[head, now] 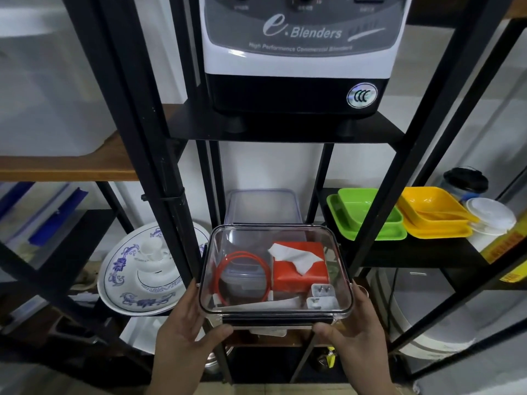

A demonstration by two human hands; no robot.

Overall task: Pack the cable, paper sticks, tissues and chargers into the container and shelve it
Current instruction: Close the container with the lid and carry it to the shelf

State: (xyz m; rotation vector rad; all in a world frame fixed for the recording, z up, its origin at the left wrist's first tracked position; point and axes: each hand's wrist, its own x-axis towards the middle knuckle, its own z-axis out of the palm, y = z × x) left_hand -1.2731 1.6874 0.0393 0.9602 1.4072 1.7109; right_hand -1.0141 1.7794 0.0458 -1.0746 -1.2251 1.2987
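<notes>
Lower centre of frame: both hands, left hand (pixel 182 332) and right hand (pixel 356 334), fingers clamped on the sides of the lidded container (pixel 275 316). Looks light, rigid, slick plastic, so side grip seems right.

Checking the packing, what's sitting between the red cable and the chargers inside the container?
In the head view, the paper sticks lie along the near wall between the cable and chargers.

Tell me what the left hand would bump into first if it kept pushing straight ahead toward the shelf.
Probably the black shelf post just ahead of the left hand, which grips the clear container on its left side. The blue and white bowl sits just left of that line. Depth is hard to judge here.
</notes>
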